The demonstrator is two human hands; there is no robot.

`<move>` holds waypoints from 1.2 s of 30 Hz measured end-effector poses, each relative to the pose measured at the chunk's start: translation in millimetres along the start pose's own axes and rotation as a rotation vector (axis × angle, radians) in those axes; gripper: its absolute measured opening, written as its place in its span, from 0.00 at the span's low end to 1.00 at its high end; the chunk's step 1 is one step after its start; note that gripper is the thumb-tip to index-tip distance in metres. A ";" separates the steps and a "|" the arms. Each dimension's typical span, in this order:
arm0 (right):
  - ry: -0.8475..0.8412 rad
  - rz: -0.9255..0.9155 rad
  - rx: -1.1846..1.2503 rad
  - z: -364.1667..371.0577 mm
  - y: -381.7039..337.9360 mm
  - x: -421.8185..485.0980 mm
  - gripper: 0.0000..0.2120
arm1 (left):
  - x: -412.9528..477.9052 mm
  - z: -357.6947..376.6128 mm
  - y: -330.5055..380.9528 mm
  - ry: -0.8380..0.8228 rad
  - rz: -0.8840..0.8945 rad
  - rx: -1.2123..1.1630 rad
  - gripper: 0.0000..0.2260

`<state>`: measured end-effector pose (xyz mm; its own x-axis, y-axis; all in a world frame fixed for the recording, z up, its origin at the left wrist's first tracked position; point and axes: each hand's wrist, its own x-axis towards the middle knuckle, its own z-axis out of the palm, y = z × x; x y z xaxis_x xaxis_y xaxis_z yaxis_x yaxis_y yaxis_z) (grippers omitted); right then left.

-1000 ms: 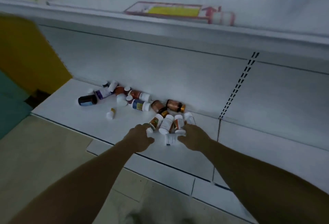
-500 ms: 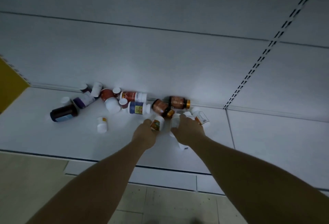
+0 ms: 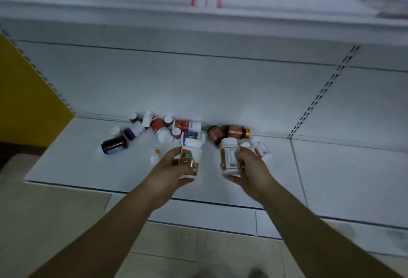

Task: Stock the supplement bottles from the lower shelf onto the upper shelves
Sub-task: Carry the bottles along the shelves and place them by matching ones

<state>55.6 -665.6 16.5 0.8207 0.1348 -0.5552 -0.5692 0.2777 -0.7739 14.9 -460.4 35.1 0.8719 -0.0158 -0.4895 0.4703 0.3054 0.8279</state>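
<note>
Lifted clear since earlier: left hand [image 3: 174,167], fingers wrapped round orange-label bottle [image 3: 191,154]; right hand [image 3: 251,169] gripping white bottle [image 3: 229,156], both above lower shelf [image 3: 88,163]. Risk: one-handed grip slips, bottle drops into far pile [image 3: 163,130].

I see a dimly lit white back panel [image 3: 198,83] with a slotted upright [image 3: 322,94], a yellow side panel [image 3: 26,101] and beige floor tiles [image 3: 55,222].
</note>
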 end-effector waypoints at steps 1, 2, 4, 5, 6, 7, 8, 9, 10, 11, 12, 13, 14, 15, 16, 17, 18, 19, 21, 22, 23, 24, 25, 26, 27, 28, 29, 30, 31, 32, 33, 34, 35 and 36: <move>-0.070 0.026 0.152 -0.5 -4.7 -21.2 0.13 | -8.8 10.5 7.7 -0.036 0.028 -0.016 0.23; -0.111 0.028 0.250 -2.3 -9.4 -40.6 0.14 | -17.4 21.6 14.5 -0.072 0.058 -0.024 0.24; -0.143 -0.006 0.337 -6.7 -19.5 -74.7 0.16 | -34.7 45.7 26.5 -0.152 0.119 -0.011 0.24; -0.146 -0.037 0.350 -9.9 -25.0 -89.9 0.17 | -43.8 57.5 31.0 -0.193 0.137 -0.005 0.25; -0.142 -0.076 0.351 -13.7 -31.8 -104.3 0.19 | -52.1 69.0 35.2 -0.233 0.145 -0.012 0.27; -0.136 -0.122 0.340 -18.9 -39.5 -117.1 0.23 | -60.0 81.0 39.3 -0.280 0.152 -0.019 0.28; -0.133 -0.168 0.329 -25.2 -47.3 -129.3 0.26 | -67.8 94.4 42.6 -0.334 0.163 -0.015 0.29; -0.132 -0.208 0.328 -32.6 -55.1 -140.6 0.26 | -75.3 108.0 45.1 -0.388 0.180 0.004 0.29; -0.136 -0.240 0.340 -41.5 -62.4 -151.4 0.24 | -81.7 122.3 45.8 -0.433 0.198 0.028 0.29; -0.138 -0.270 0.358 -52.2 -68.9 -161.1 0.21 | -87.8 136.7 45.4 -0.464 0.215 0.051 0.30; -0.135 -0.296 0.375 -63.6 -74.9 -171.4 0.18 | -93.4 151.6 44.4 -0.486 0.228 0.071 0.30; -0.120 -0.314 0.384 -76.2 -80.9 -181.5 0.17 | -98.5 167.0 42.7 -0.504 0.235 0.084 0.31; -0.099 -0.329 0.384 -90.2 -86.9 -192.1 0.17 | -102.6 183.0 40.6 -0.521 0.236 0.085 0.33; -0.076 -0.342 0.380 -105.6 -92.4 -202.7 0.19 | -106.9 200.2 37.6 -0.539 0.231 0.080 0.33; -0.053 -0.358 0.378 -122.2 -97.6 -214.9 0.20 | -111.9 218.9 33.6 -0.562 0.226 0.075 0.32; -0.026 -0.383 0.375 -140.1 -103.0 -228.8 0.21 | -117.2 240.2 28.9 -0.592 0.221 0.074 0.30; 0.014 -0.418 0.363 -158.4 -108.9 -244.0 0.22 | -122.6 263.6 24.0 -0.631 0.214 0.076 0.28; 0.078 -0.466 0.328 -178.4 -114.9 -259.5 0.22 | -128.0 289.2 19.1 -0.670 0.208 0.085 0.27; 0.258 -0.583 0.215 -222.8 -126.7 -293.2 0.19 | -140.6 346.6 6.8 -0.735 0.206 0.108 0.28; 0.345 -0.644 0.174 -246.5 -132.9 -310.2 0.16 | -148.1 376.6 0.8 -0.766 0.210 0.116 0.28; 0.422 -0.707 0.151 -270.5 -139.6 -327.2 0.13 | -156.9 407.4 -5.0 -0.801 0.219 0.123 0.28; 0.487 -0.769 0.142 -293.4 -146.7 -343.9 0.12 | -166.6 437.8 -10.3 -0.839 0.231 0.131 0.27; 0.543 -0.827 0.145 -315.1 -153.6 -360.5 0.12 | -176.2 467.3 -15.0 -0.884 0.246 0.141 0.27; 0.594 -0.878 0.151 -336.0 -160.2 -378.2 0.13 | -186.5 496.8 -19.6 -0.937 0.262 0.150 0.27; 0.641 -0.922 0.151 -354.6 -166.3 -395.2 0.14 | -196.5 525.1 -23.9 -0.990 0.274 0.153 0.26; 0.685 -0.959 0.146 -371.9 -171.7 -410.6 0.14 | -205.9 551.3 -27.9 -1.034 0.276 0.148 0.26; 0.725 -0.995 0.142 -388.6 -176.4 -424.4 0.13 | -214.9 576.1 -31.9 -1.071 0.267 0.137 0.26; 0.757 -1.031 0.144 -404.9 -181.2 -436.4 0.12 | -222.8 599.4 -35.6 -1.108 0.258 0.122 0.27; 0.781 -1.058 0.145 -419.5 -186.1 -445.9 0.11 | -228.7 620.1 -38.9 -1.143 0.256 0.109 0.27; 0.807 -1.074 0.142 -435.0 -190.8 -454.3 0.11 | -233.3 640.7 -43.1 -1.175 0.259 0.103 0.27; 0.832 -1.086 0.138 -450.0 -195.6 -461.7 0.11 | -237.0 660.8 -47.6 -1.200 0.257 0.099 0.27; 0.854 -1.099 0.137 -465.0 -200.2 -467.5 0.11 | -239.6 680.3 -52.6 -1.216 0.249 0.095 0.26; 0.879 -1.112 0.138 -480.4 -205.4 -472.1 0.10 | -240.7 699.4 -57.6 -1.230 0.236 0.084 0.26; 0.911 -1.121 0.142 -496.6 -211.0 -475.0 0.10 | -240.5 718.4 -62.6 -1.243 0.227 0.071 0.25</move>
<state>-238.8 -1260.6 292.2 0.4762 -0.8367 0.2707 0.3917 -0.0738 -0.9171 -126.2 -1159.6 297.6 0.4554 -0.8627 0.2199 0.2667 0.3679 0.8908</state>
